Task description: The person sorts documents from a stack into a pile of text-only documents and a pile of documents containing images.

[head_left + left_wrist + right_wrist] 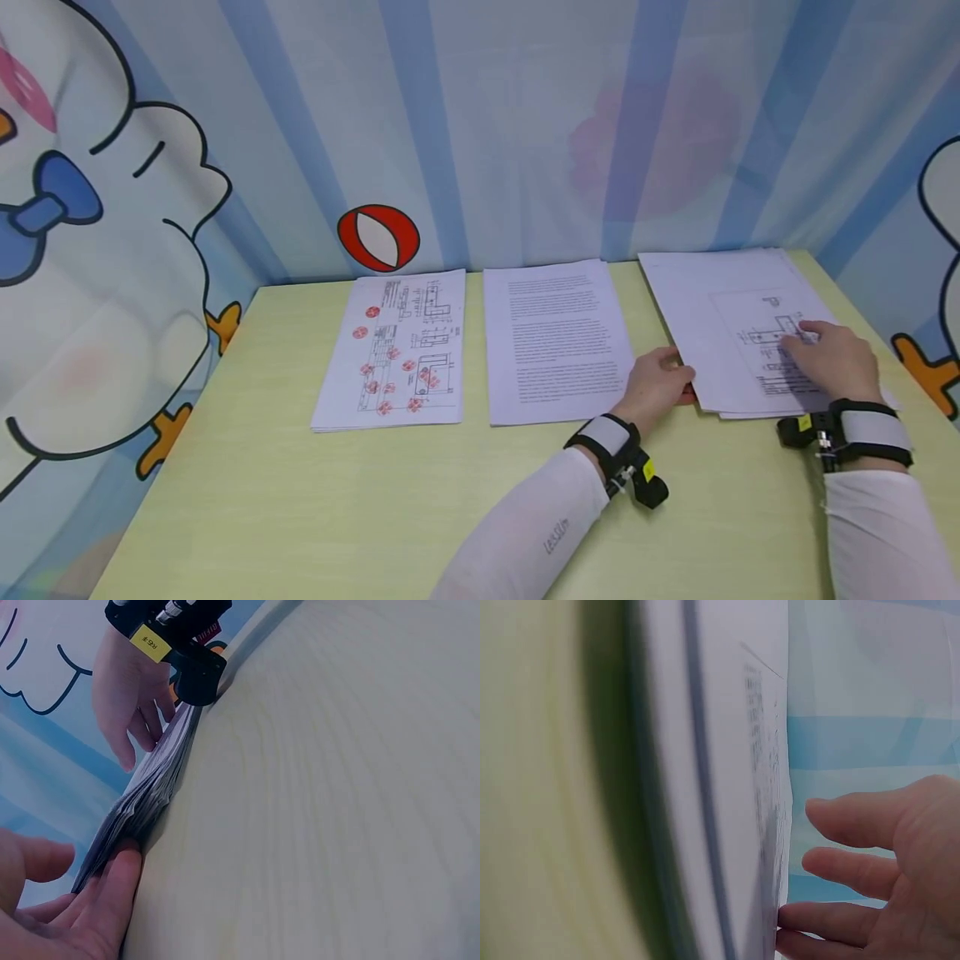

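Tucks fingers of left hand [651, 387], thumb apart, gripping nothing, under paper stack [682, 287] to its right; rests right hand [836, 362], loosely spread, on top. Has text pages [562, 342] left of left hand.

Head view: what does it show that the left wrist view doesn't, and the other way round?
Only the head view shows the text-covered pile, the red-marked pile and the printed ball on the backdrop. Only the left wrist view shows the rightmost pile side-on, its sheets layered. Both show that pile, the left hand, right hand, table and backdrop.
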Motion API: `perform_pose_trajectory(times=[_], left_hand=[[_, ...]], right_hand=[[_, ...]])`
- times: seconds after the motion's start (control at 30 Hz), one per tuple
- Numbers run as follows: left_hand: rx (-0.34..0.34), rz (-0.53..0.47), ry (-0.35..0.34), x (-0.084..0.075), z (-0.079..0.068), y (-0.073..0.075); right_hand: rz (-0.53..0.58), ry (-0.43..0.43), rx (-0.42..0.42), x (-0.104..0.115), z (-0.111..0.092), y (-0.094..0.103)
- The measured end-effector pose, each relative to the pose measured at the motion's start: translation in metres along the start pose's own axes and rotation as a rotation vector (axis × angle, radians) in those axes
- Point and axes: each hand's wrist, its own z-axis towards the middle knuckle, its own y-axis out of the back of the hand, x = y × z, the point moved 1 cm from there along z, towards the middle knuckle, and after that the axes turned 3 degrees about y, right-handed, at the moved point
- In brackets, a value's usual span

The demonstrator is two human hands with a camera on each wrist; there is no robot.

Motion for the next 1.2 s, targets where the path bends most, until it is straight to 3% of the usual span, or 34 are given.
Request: perform_pose_trajectory(times=[0.23,0.6,0.87,1.0,1.2], left_hand=[[0.034,-0.167,0.03,0.0,-0.001,-0.002],[-0.022,-0.066,0.002,-0.001,0.001,0.002],[-0.152,0.083,-0.063,-0.004,-0.002,0.013],[-0.175,0.109,-0.04,-0.005,-0.001,0.017],[-0.155,0.117,-0.002,-0.004,0.005,0.02]], right_hand=[[0.003,0.008,0.001,0.0,0.0,-0.001],[-0.022,0.007,0.001,0.002,0.003,-0.004],[0.004,0.03,-0.052,0.011,0.004,-0.008],[0.044,0.015,-0.051,0.013,0.005,-0.008],[0.091,0.0,-0.04,0.014,0.004,-0.01]])
